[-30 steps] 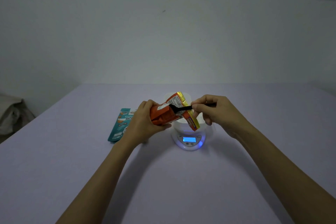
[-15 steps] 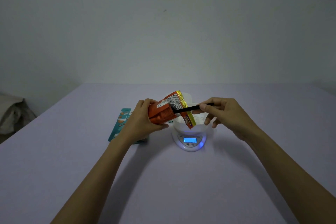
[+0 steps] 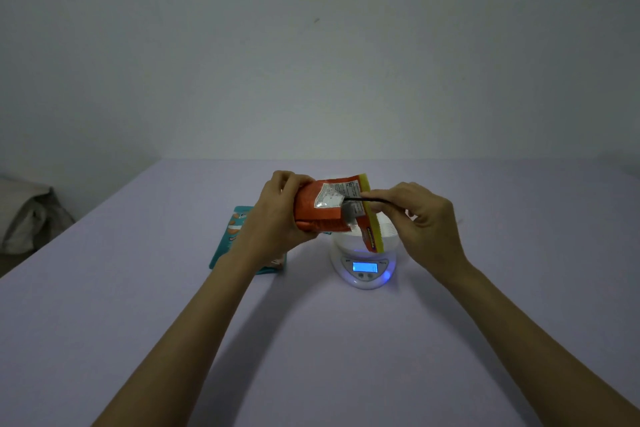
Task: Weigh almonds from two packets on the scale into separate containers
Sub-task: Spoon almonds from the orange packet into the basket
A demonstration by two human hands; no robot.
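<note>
My left hand point(image 3: 277, 215) grips an orange almond packet point(image 3: 325, 210) with a yellow top edge, tilted on its side with its mouth facing right over the scale. My right hand point(image 3: 426, 222) pinches the handle of a thin black spoon point(image 3: 367, 199) whose head reaches into the packet's mouth. Below them a white container point(image 3: 384, 236) sits on the white scale point(image 3: 363, 267), whose blue display is lit. A teal packet point(image 3: 235, 239) lies flat on the table, left of the scale, partly hidden by my left wrist.
The lilac table point(image 3: 311, 340) stretches wide around the scale. A crumpled grey-white bag point(image 3: 24, 218) lies off the table's left edge. A plain wall stands behind.
The packet has tipped from a downward slant to nearly level and risen a little. My right hand has moved back toward the packet, pushing the spoon deeper into its mouth.
</note>
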